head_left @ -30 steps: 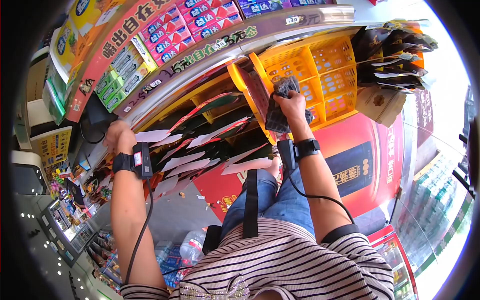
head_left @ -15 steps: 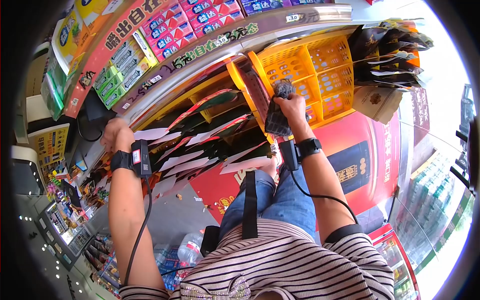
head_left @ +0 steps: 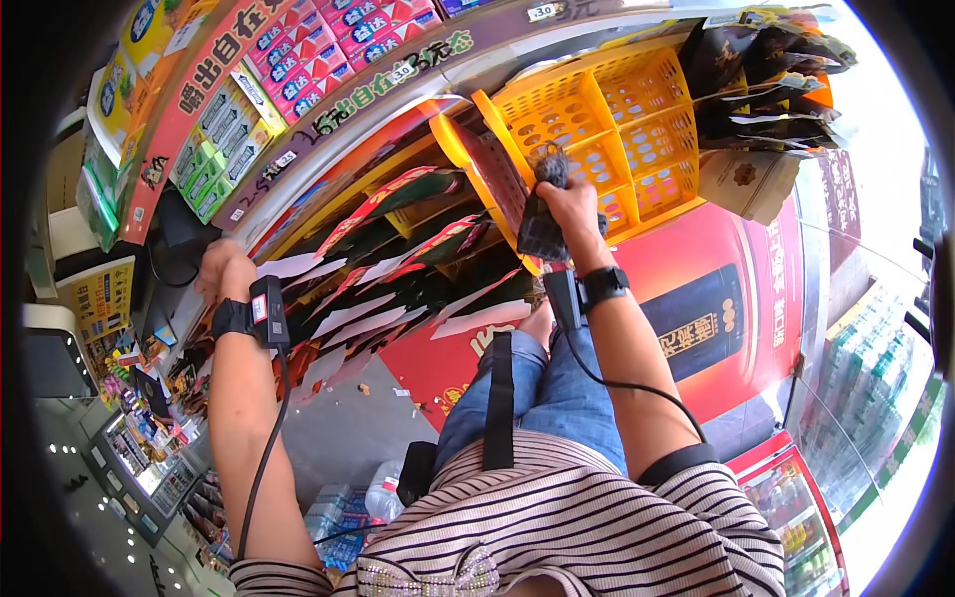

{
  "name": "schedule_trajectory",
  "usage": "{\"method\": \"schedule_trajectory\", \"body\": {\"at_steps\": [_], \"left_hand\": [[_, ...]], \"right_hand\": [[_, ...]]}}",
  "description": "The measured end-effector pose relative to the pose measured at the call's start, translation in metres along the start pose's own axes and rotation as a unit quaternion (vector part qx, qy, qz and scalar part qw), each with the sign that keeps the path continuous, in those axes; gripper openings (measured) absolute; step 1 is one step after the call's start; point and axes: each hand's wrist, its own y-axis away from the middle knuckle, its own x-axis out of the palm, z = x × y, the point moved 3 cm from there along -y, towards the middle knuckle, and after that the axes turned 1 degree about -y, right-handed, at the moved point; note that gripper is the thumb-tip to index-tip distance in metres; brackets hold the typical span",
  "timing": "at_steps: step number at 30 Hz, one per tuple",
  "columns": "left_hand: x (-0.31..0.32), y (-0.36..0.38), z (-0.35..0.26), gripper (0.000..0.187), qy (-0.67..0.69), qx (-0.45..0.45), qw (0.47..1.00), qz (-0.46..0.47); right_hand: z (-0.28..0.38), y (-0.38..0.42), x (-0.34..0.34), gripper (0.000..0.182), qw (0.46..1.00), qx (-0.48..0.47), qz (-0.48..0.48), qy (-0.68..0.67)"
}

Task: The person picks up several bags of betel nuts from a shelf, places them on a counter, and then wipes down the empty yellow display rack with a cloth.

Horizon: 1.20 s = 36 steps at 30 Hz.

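Note:
My right hand (head_left: 571, 207) is closed on a dark grey cloth (head_left: 542, 231), which hangs from it at the front edge of a yellow plastic basket (head_left: 619, 127). The basket has perforated compartments with nothing visible in them. My left hand (head_left: 225, 267) is at the left, beside the shelf edge under the gum packs (head_left: 225, 137). Its fingers are bent, and whether they hold or touch something cannot be made out. Dark and red packets (head_left: 398, 261) stand in rows between my two hands.
Hanging dark bags (head_left: 761, 90) are at the upper right. A red panel (head_left: 696, 298) stands below the basket. A price-tagged shelf strip (head_left: 403, 78) crosses the top. Wrapped bottles (head_left: 856, 373) are at the right; a large bottle (head_left: 385, 492) stands near my legs.
The shelf and basket have shifted slightly left in view. My right hand, still closed on the cloth, has moved a little left, and the cloth hangs in a different shape with a piece showing at its right.

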Motion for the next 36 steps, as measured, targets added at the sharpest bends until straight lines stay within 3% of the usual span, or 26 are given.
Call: {"method": "schedule_trajectory", "body": {"at_steps": [7, 10, 12, 14, 17, 21, 25, 27, 32, 33, 34, 36], "left_hand": [[0.029, -0.033, 0.002, 0.041, 0.037, -0.067, 0.996, -0.045], [0.059, -0.078, 0.0, 0.044, -0.044, -0.055, 0.997, 0.011], [-0.013, 0.009, 0.002, 0.05, 0.022, -0.01, 0.998, 0.064], [0.037, -0.058, 0.001, 0.052, -0.084, 0.103, 0.987, 0.089], [0.069, -0.098, -0.003, 0.055, -0.172, 0.157, 0.969, 0.081], [0.037, -0.058, -0.01, 0.055, -0.309, 0.237, 0.914, 0.112], [0.029, -0.046, -0.008, 0.054, -0.296, 0.23, 0.922, 0.096], [0.026, -0.04, -0.006, 0.053, -0.271, 0.206, 0.936, 0.085], [-0.008, 0.013, -0.005, 0.053, -0.13, 0.051, 0.989, 0.041], [-0.011, 0.014, -0.006, 0.053, -0.151, 0.046, 0.986, 0.056], [0.011, -0.021, -0.008, 0.05, -0.249, 0.129, 0.956, 0.09], [0.008, -0.016, -0.005, 0.044, -0.189, 0.11, 0.973, 0.073]], "right_hand": [[-0.082, 0.022, 0.0, 0.031, 0.993, 0.041, -0.001, -0.111], [-0.131, 0.031, 0.004, 0.029, 0.998, 0.059, -0.016, -0.028], [-0.154, 0.043, -0.001, 0.029, 0.997, 0.069, -0.04, 0.026], [-0.149, 0.05, -0.007, 0.031, 0.996, 0.083, -0.02, -0.035], [-0.111, 0.06, -0.02, 0.032, 0.988, 0.075, 0.012, -0.133], [-0.058, 0.051, -0.022, 0.031, 0.984, -0.02, -0.007, -0.179], [-0.051, 0.029, 0.0, 0.034, 0.994, -0.05, -0.051, -0.083], [-0.051, 0.028, 0.002, 0.038, 0.996, -0.006, -0.046, -0.073], [-0.051, 0.029, 0.001, 0.039, 0.997, 0.017, -0.041, -0.059], [-0.048, 0.03, 0.001, 0.04, 0.997, 0.021, -0.044, -0.054], [-0.047, 0.029, 0.0, 0.039, 0.997, 0.031, -0.032, -0.067], [-0.049, 0.029, 0.001, 0.038, 0.996, 0.037, -0.028, -0.074]]}}
